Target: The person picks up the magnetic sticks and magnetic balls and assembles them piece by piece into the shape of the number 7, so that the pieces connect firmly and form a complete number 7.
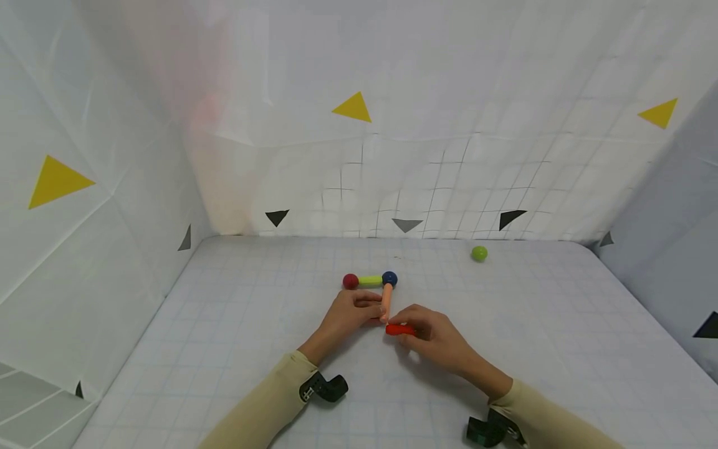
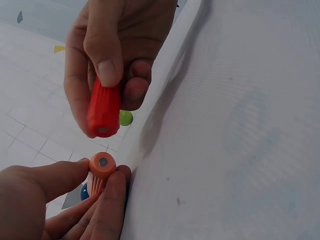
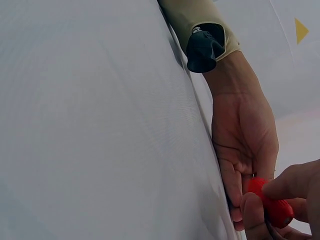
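Observation:
An orange stick (image 1: 387, 299) with a metal dot in its end is pinched near that end by my left hand (image 1: 350, 317). The stick's far end meets a blue ball (image 1: 389, 279). From that ball a yellow-green stick (image 1: 370, 281) runs left to a dark red ball (image 1: 350, 281). My right hand (image 1: 440, 337) holds a short red stick (image 1: 400, 329) between thumb and fingers, close to the orange stick's near end. In the left wrist view a gap separates the red stick (image 2: 104, 112) from the orange stick's end (image 2: 103, 163).
A green ball (image 1: 479, 253) lies at the back right of the white table (image 1: 252, 280). White sheets with yellow and dark triangles stand around the left, back and right sides. Each wrist wears a small black camera (image 1: 331, 388).

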### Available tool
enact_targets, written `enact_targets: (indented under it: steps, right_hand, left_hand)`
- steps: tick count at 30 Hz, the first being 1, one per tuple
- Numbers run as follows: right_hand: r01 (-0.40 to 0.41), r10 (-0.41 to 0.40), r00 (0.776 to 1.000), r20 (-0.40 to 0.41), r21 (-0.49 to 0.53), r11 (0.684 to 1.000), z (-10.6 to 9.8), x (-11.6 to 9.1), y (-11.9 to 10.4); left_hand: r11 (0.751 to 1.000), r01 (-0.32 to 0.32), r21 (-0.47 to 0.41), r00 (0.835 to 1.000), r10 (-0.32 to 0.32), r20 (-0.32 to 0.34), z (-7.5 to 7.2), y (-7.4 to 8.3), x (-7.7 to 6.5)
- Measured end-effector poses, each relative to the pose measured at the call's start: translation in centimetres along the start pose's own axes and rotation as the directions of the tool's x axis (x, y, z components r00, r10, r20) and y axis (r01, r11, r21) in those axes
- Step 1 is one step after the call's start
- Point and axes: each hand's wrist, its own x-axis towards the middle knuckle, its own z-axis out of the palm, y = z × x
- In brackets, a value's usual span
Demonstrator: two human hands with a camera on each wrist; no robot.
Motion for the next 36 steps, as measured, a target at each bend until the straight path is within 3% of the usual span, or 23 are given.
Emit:
enact_targets:
  steps: [7, 19, 24, 32, 36]
  right_hand:
    - [0.007, -0.007, 1.000, -0.005, 0.046, 0.999, -0.10, -0.08, 0.29]
    - [-0.102, 0.105, 0.994, -0.012, 0.159, 0.982, -0.24, 0.20, 0.75]
    - [-0.154, 0.159, 0.987, -0.006, 0.212, 0.965, -0.48, 0.20, 0.95]
    - [-0.226, 0.248, 0.968, -0.029, 0.320, 0.920, -0.59, 0.13, 0.66]
    - [-0.225, 0.249, 0.968, -0.041, 0.314, 0.923, -0.63, 0.03, 0.61]
  left_hand:
    - [1.000, -0.005, 0.011, 1.000, 0.005, 0.000, -0.04, 0.00, -0.07]
    - [1.000, 0.011, -0.029, 1.000, -0.010, 0.005, 0.02, 0.12, -0.05]
    - [1.000, 0.009, -0.011, 1.000, -0.009, 0.002, 0.04, 0.02, 0.03]
    - [0.998, 0.023, -0.059, 1.000, -0.023, 0.004, 0.11, 0.07, -0.04]
    - [0.998, 0.018, -0.054, 1.000, -0.018, 0.004, 0.11, 0.13, -0.09]
